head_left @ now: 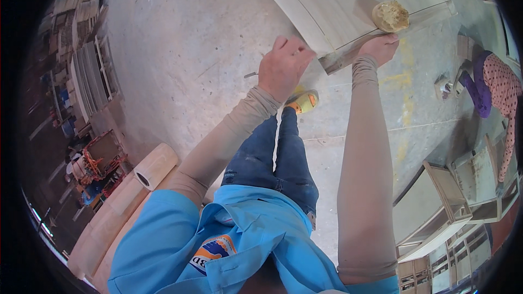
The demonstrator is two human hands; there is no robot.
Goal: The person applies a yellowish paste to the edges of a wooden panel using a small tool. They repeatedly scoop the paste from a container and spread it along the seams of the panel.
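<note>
A pale wooden panel point(348, 0) stands ahead of me, its near edge facing me. My right hand point(379, 49) is closed at this near edge, and its inner fingers are hidden. Just beyond that hand, a round, tan lump with a crumbly top point(391, 16) sits on the panel; whether it is in a container I cannot tell. Beside the panel's near left corner is my left hand point(284, 68), raised with curled fingers. Whatever those fingers may hold is too small or hidden to make out.
At right another person in a spotted top point(501, 79) bends down near a small can point(444, 86). Wooden frames point(433, 207) stand at lower right. Pale rolls point(155, 166) lie at lower left, and stacked boards point(90, 79) line the far left. My yellow shoe point(305, 102) is on the concrete floor.
</note>
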